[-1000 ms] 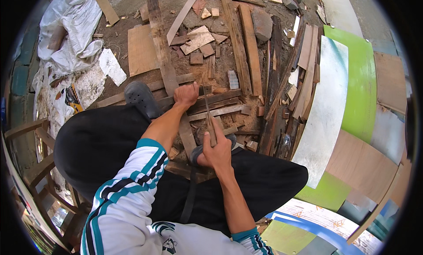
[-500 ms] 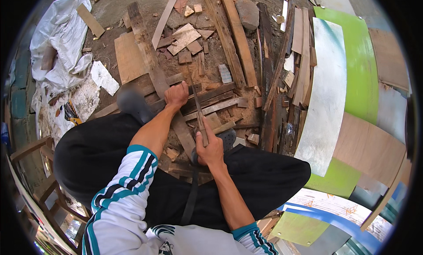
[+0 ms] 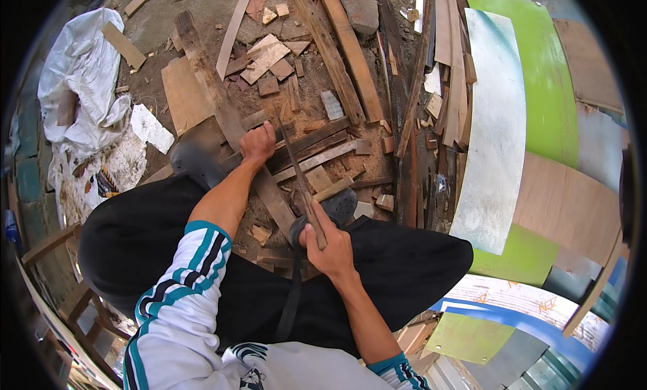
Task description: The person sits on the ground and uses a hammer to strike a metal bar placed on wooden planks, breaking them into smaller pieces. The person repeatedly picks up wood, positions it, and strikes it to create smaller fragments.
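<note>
My left hand [image 3: 257, 144] is closed over a short dark wood strip [image 3: 288, 128], pressing it down across a long weathered plank [image 3: 273, 193]. The strip's end pokes out to the right of my fingers. My right hand [image 3: 330, 247] grips the wooden handle of a hand saw [image 3: 294, 159], whose long narrow blade shows nearly edge-on. That blade slants up and left, passing at the strip's end just right of my left hand. Whether its teeth touch the wood cannot be made out. Several cut strips [image 3: 317, 162] lie beneath and beside the blade.
Wood offcuts [image 3: 268, 60] and long boards [image 3: 350, 53] litter the dirt floor. A grey stone [image 3: 359, 11] lies at the back. Right are a pale sheet [image 3: 492, 134] and green panels [image 3: 549, 87]; left, a white sack [image 3: 81, 73]. My grey shoes [image 3: 337, 205] flank the plank.
My right hand has drawn the saw back toward my body, down and slightly right. The left hand keeps its hold on the strip. The whole view has shifted a little.
</note>
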Tool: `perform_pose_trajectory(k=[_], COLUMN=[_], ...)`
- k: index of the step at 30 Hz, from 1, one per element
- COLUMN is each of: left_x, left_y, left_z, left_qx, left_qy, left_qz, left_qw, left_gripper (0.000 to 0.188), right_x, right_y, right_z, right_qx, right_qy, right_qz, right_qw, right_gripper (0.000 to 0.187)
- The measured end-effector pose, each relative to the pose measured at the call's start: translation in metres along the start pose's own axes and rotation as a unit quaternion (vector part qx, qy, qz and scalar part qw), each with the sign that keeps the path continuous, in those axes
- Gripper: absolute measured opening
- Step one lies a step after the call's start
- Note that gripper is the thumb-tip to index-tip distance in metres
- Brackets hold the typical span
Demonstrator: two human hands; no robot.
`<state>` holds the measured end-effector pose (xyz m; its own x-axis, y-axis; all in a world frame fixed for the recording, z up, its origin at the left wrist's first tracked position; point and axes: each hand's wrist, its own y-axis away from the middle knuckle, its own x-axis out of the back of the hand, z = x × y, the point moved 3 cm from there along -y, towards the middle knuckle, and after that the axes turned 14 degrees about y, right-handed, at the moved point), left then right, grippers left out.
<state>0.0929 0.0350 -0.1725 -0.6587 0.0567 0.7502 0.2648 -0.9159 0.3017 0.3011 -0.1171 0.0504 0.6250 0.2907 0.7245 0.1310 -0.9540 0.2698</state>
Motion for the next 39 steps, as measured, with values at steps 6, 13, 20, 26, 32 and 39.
perform_pose_trajectory(k=[6,13,20,26,32,39], left_x=[-0.002,0.002,-0.003,-0.001,-0.001,0.018], left_y=[0.000,-0.002,0.002,-0.003,0.008,0.019], left_z=[0.012,0.000,0.022,0.000,0.017,0.012], left_qx=[0.005,0.011,-0.007,-0.001,-0.011,-0.112], left_qy=[0.019,0.034,0.036,0.023,0.015,-0.029], left_qz=[-0.019,-0.001,-0.018,-0.002,-0.010,-0.090], left_qw=[1.000,0.999,0.999,1.000,1.000,0.989], left_gripper=[0.060,0.065,0.063,0.063,0.063,0.043], right_x=[-0.036,-0.008,-0.048,-0.001,-0.039,-0.051], right_y=[-0.046,-0.006,-0.090,-0.015,-0.043,-0.047], right_z=[0.024,0.015,0.024,0.012,0.037,0.042], right_qx=[0.042,0.056,0.032,0.050,0.024,0.062], right_qy=[-0.005,-0.013,0.008,-0.008,-0.001,-0.017], right_qz=[0.047,0.046,0.023,0.022,0.023,0.030], right_qw=[0.998,0.997,0.999,0.998,0.999,0.997], right_gripper=[0.052,0.052,0.051,0.052,0.055,0.063])
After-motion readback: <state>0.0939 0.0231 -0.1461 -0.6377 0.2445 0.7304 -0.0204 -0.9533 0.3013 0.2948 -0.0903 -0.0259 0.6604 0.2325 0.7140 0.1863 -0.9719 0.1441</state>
